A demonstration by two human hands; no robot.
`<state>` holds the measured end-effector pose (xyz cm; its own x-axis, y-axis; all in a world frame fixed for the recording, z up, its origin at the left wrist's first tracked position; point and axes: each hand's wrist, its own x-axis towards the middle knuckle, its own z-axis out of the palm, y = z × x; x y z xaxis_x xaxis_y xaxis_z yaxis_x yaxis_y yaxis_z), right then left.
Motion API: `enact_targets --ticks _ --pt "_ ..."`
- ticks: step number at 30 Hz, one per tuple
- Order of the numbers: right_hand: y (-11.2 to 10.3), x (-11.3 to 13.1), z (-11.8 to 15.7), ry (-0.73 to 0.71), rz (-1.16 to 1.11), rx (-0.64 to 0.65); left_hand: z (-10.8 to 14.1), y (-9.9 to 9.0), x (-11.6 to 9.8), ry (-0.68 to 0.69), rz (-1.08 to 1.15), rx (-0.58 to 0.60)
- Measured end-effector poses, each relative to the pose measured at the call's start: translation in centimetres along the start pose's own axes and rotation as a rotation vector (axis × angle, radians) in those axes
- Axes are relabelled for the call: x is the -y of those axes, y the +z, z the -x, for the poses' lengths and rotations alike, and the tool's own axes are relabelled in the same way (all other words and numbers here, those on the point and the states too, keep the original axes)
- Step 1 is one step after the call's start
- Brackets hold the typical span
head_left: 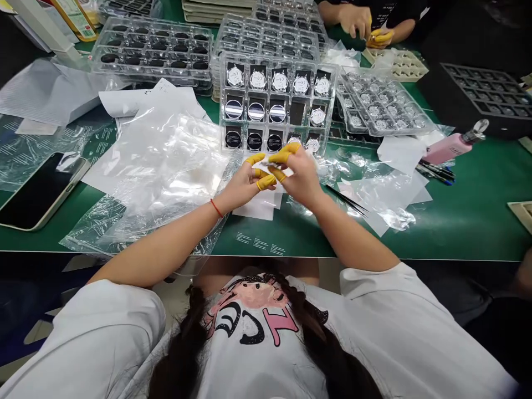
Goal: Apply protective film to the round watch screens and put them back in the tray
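Small shiny film piece (266, 164) is lying between the hands, and the yellow-capped fingers (284, 153) of the right hand (299, 177) are seeming to pinch it narrowly. I cannot tell if the left hand (245, 185) is gripping it too. It could be slipping onto the loose plastic sheet (166, 166) left of the fingers, or creasing under too hard a pinch. The clear plastic tray (220, 100) is standing just ahead of the fingers.

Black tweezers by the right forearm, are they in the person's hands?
No, the black tweezers lie on the green mat, not in the right hand or the left hand.
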<state>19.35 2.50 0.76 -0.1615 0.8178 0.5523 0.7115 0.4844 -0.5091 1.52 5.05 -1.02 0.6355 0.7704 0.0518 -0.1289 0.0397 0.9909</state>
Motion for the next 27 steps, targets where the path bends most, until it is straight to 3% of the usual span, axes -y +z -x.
enact_targets --ticks 4,10,13,16,19,21,23,25,27 --pt "0.4 1.7 2.2 -0.122 -0.048 0.138 -0.2 -0.6 0.4 0.038 -0.126 -0.004" --pt "-1.0 0.3 1.9 0.125 -0.196 0.097 0.3 -0.4 1.1 0.034 -0.156 0.116" --pt "-0.6 0.9 2.0 0.08 -0.126 0.168 0.7 0.1 1.1 0.058 -0.204 0.145" --pt "-0.4 2.2 2.1 -0.002 0.017 0.142 0.9 0.2 0.7 0.13 -0.294 0.11" --pt "-1.8 2.7 1.6 -0.041 0.047 0.189 0.8 -0.2 0.3 0.1 -0.352 0.072" --pt "-3.9 2.2 1.1 0.098 0.045 0.181 0.7 -0.5 0.2 0.016 -0.347 0.051" --pt "-6.1 1.0 0.7 0.376 0.146 0.199 0.5 -0.7 0.2 -0.019 -0.319 0.036" --pt "-7.7 -0.6 0.5 0.604 0.296 0.348 0.5 -0.7 0.2 -0.001 -0.28 0.046" --pt "-8.4 -2.0 0.5 0.725 0.397 0.444 0.5 -0.7 0.3 0.015 -0.241 0.085"
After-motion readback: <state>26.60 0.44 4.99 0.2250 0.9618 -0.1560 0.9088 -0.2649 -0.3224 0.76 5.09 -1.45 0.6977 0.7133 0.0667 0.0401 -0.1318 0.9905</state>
